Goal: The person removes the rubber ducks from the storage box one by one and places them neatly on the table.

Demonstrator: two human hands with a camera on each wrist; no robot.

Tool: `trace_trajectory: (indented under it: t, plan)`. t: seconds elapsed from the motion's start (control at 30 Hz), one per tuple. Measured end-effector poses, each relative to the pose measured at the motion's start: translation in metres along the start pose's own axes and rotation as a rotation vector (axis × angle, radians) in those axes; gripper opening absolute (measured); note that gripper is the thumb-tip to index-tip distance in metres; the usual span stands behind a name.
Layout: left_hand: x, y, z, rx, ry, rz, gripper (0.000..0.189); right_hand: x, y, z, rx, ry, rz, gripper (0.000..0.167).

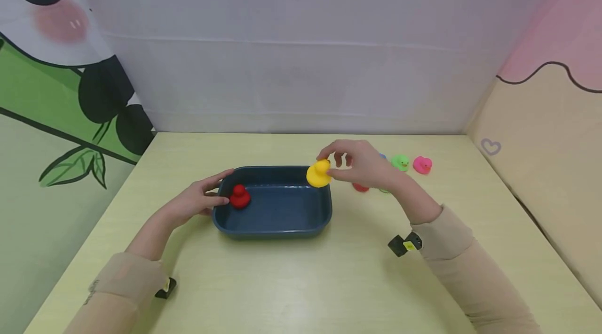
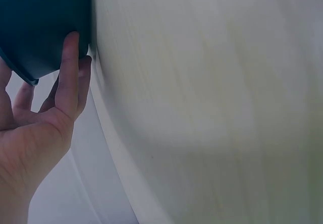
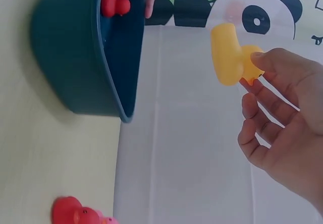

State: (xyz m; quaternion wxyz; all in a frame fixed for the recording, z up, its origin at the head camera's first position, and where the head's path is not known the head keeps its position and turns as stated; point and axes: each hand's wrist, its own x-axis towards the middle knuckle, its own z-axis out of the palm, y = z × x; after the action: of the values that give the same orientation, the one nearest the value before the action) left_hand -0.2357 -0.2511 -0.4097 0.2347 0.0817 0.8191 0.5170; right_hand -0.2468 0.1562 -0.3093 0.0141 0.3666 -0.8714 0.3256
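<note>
A yellow rubber duck is pinched by its head between the thumb and fingers of my right hand, held up at the right end of a dark blue tray. My left hand grips the tray's left end, with fingers against the outer wall in the left wrist view and the thumb at the rim. Inside the tray, close to that thumb, sits a red rubber duck. The right wrist view shows the yellow duck apart from the tray.
Right of the tray, beyond my right hand, stand a green duck and a pink duck. Another red duck is partly covered by the hand, with bits of blue and green nearby. A white backdrop rises behind the table.
</note>
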Motion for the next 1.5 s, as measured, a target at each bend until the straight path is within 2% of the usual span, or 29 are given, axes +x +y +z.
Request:
trace_trajectory:
  t: [0.3, 0.47, 0.6, 0.93, 1.17, 1.37, 1.5]
  plan:
    - [0.000, 0.001, 0.001, 0.005, 0.001, 0.012, 0.071, -0.025, 0.012, -0.024, -0.036, 0.038, 0.121, 0.027]
    - [-0.001, 0.001, 0.001, 0.016, 0.005, 0.007, 0.071, -0.040, 0.022, -0.038, -0.025, 0.103, 0.097, 0.024]
    - [-0.001, 0.001, 0.001, 0.020, 0.007, 0.002, 0.071, -0.054, 0.034, -0.047, -0.060, 0.159, 0.089, 0.021]
    - [-0.002, 0.002, 0.002, 0.022, 0.014, 0.001, 0.071, -0.089, 0.059, -0.067, -0.106, 0.235, 0.232, 0.025]
    - [-0.001, -0.001, 0.002, 0.028, 0.014, 0.000, 0.071, -0.111, 0.081, -0.072, -0.091, 0.293, 0.303, 0.026]
    - [0.001, -0.002, 0.002, 0.010, 0.016, -0.006, 0.070, -0.126, 0.102, -0.070, -0.106, 0.318, 0.313, 0.026]
    - [0.000, 0.000, 0.001, 0.017, 0.010, -0.003, 0.071, -0.134, 0.118, -0.065, -0.109, 0.318, 0.381, 0.026]
